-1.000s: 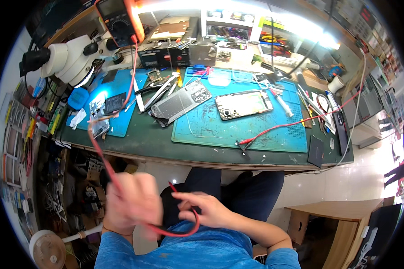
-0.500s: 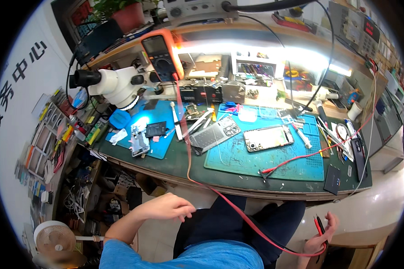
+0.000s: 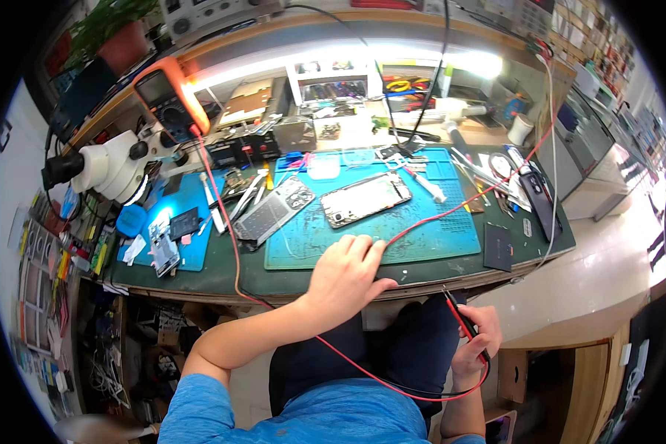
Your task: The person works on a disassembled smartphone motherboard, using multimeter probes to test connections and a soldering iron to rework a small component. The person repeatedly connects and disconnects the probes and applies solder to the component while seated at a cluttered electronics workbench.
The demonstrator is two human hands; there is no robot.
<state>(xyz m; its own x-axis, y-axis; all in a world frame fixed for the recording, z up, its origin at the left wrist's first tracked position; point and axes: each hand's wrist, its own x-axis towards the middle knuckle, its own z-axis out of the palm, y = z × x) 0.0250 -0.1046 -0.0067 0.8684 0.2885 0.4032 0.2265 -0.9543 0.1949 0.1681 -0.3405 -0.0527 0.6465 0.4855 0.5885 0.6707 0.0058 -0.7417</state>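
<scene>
My right hand (image 3: pixel 477 339), low at the right beyond the bench edge, grips two multimeter probes (image 3: pixel 462 318), one red and one black, tips pointing up and left. Their leads loop across my lap and up to the orange multimeter (image 3: pixel 172 103) at the back left. My left hand (image 3: pixel 345 277) reaches over the bench's front edge onto the blue mat (image 3: pixel 436 240), thumb spread from its fingers. The red cable (image 3: pixel 451 216) runs to its fingertips; the cable's end is hidden there. Just beyond lies an opened phone (image 3: pixel 366 198) with bare inner parts.
Left of the phone are a phone frame (image 3: pixel 276 211), a smaller blue mat (image 3: pixel 196 248) with phone parts, and a microscope (image 3: pixel 111 169). At the right lie a syringe (image 3: pixel 425 185), a dark flat panel (image 3: pixel 498 246) and loose tools. A fan (image 3: pixel 100 429) stands at the lower left.
My left hand has moved from above my lap up and right to the mat, by the red cable's end. The right hand has brought the probes up and inward. The view has swung right.
</scene>
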